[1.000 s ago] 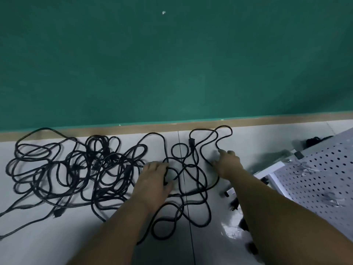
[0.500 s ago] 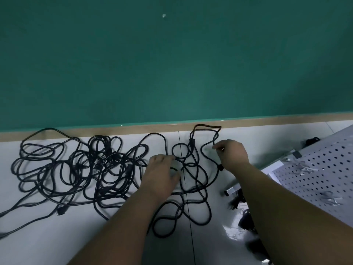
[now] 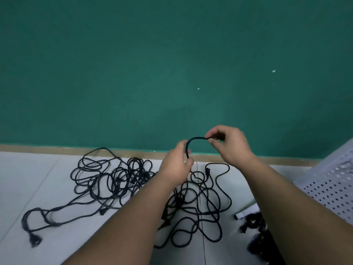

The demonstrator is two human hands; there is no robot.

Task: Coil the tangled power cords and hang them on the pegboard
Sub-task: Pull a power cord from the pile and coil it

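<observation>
While the first coil is only beginning, the right hand pinches a black cord in curled fingertips and the left hand grips it just below, arching it above the tangle on the floor at seven o'clock. Next, probably: draw that cord free without tightening knots. At three o'clock the pegboard is cut off; blur hides whether the pinch has the plug.

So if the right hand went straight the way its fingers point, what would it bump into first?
Probably the left hand. The right hand pinches the black cord, fingertips pointing left, and only that short cord arch lies between them. Depth is hard to judge.
</observation>
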